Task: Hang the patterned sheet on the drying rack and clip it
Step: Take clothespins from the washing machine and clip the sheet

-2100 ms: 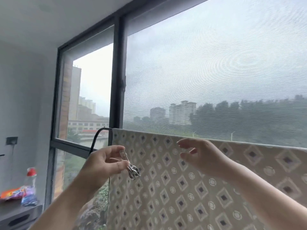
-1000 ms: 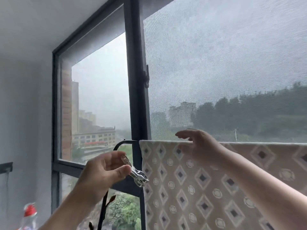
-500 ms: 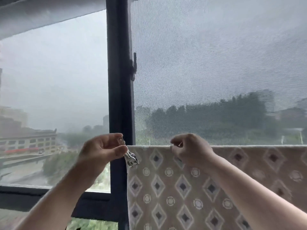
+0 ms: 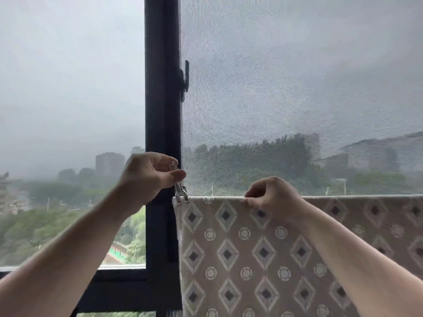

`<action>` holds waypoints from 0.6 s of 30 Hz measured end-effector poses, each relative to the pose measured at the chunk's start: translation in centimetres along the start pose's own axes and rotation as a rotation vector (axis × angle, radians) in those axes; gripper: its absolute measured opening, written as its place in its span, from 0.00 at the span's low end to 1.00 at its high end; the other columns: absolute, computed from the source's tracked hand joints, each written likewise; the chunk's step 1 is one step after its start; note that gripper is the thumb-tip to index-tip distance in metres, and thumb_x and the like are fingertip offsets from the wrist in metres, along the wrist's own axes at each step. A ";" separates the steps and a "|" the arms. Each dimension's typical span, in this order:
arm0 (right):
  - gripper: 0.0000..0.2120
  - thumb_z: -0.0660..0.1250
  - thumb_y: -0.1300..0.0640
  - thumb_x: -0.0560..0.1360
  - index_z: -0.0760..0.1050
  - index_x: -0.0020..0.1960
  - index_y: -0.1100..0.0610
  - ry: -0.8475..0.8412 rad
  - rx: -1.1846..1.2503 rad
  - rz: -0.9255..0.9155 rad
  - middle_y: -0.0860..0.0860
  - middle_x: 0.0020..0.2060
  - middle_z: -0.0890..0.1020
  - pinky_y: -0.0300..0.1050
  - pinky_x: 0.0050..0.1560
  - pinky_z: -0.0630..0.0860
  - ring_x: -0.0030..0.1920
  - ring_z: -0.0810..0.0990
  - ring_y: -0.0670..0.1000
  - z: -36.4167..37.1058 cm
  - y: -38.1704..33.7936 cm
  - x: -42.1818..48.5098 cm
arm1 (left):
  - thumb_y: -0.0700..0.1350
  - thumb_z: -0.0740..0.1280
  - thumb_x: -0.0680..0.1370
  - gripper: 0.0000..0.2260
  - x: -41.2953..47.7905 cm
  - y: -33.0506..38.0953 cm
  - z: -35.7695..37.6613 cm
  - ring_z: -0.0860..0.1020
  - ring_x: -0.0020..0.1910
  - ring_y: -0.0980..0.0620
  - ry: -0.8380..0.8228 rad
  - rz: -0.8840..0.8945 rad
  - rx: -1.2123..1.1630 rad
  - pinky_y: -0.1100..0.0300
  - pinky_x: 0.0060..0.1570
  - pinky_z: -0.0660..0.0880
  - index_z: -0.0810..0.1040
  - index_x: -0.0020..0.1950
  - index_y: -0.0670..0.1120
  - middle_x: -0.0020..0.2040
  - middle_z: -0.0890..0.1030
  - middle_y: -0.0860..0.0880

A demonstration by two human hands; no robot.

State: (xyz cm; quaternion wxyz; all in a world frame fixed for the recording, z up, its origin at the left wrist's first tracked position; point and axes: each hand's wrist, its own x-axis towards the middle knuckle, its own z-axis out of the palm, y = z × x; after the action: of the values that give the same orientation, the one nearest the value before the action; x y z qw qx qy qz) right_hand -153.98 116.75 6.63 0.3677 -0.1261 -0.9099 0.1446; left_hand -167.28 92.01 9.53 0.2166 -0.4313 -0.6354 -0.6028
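Foggy grey view outside, dark window frame (image 4: 162,110) and a mesh screen (image 4: 297,88) behind everything. The sheet (image 4: 229,248) is draped over the rack bar, which I can't actually see under the fold. My left hand (image 4: 148,177) is pinching a little metal clip (image 4: 180,193) between thumb and fingers, with its mouth right at the sheet's top left corner. Can't tell if it's biting yet. My right hand (image 4: 272,197) has its fingers curled, pinching the top edge a bit further along. The fabric looks thin, light and floppy, so I'd guess it slides sideways easily. Best held right at the fold, near the clip.
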 end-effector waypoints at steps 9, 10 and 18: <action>0.04 0.74 0.44 0.69 0.81 0.37 0.39 0.038 0.033 -0.025 0.34 0.33 0.83 0.49 0.50 0.81 0.37 0.82 0.39 -0.6 -1.3 -1.3 | 0.46 0.79 0.59 0.15 1.8 1.4 -0.3 0.84 0.36 0.44 -0.070 -0.042 0.025 0.46 0.45 0.82 0.83 0.42 0.43 0.36 0.84 0.43; 0.05 0.74 0.44 0.69 0.80 0.36 0.39 0.042 0.036 -0.029 0.34 0.33 0.83 0.49 0.49 0.81 0.36 0.82 0.39 -0.7 -1.4 -1.4 | 0.47 0.78 0.58 0.16 2.0 1.7 -0.3 0.84 0.36 0.45 -0.092 -0.053 0.015 0.47 0.45 0.82 0.83 0.42 0.43 0.37 0.84 0.42; 0.06 0.74 0.44 0.69 0.79 0.34 0.37 0.067 0.034 -0.058 0.34 0.33 0.82 0.50 0.49 0.80 0.37 0.81 0.39 -1.7 -1.8 -2.2 | 0.46 0.78 0.58 0.15 3.0 2.0 0.0 0.82 0.36 0.47 -0.244 -0.142 0.038 0.54 0.41 0.83 0.83 0.40 0.41 0.38 0.83 0.41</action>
State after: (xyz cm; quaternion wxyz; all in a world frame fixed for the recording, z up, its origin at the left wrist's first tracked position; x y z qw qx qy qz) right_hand -151.47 114.59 7.03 0.4039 -0.0985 -0.8979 0.1449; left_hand -167.32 92.66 13.10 0.1027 -0.4512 -0.6972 -0.5475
